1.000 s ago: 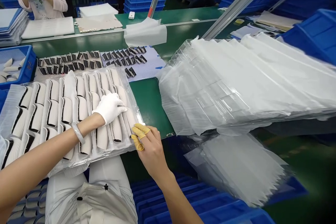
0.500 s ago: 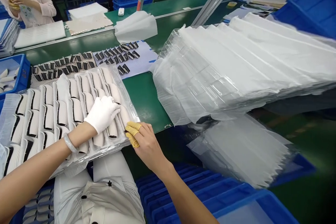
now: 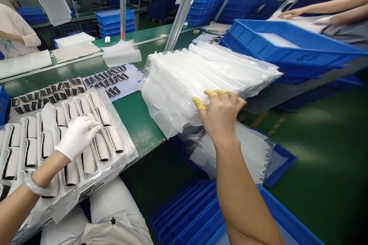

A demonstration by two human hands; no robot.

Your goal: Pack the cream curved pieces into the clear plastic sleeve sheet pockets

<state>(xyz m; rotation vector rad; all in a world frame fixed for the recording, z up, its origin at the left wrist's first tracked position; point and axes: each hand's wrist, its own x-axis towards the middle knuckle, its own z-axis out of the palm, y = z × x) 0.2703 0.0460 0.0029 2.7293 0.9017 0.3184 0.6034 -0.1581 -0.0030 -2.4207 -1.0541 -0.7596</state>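
In the head view, my left hand (image 3: 77, 136), in a white glove, hovers over a plastic tray (image 3: 130, 149) on the bench. Its fingers are bent together, and anything between them is hidden. Rows of curved beige pads (image 3: 102, 146) with black inner edges lie on this tray, separated by white sheet. My right hand (image 3: 220, 113), bare with yellow finger cots, is over the near side of a stack of white-lined clear trays (image 3: 184, 76). Its thumb and fingers are apart, and I see nothing held; whether they touch the stack is unclear.
Black-edged pieces (image 3: 106, 80) sit on sheets behind the tray. A blue crate (image 3: 287, 53) is at the right, with a co-worker's arms (image 3: 330, 7) behind it. Nested blue crates (image 3: 186, 214) stand low in front. A metal post (image 3: 184, 11) rises from the green bench (image 3: 129, 113).
My right hand has left the pad tray's right edge and moved right to the white stack. My left hand stays over the pads. The view has turned right.
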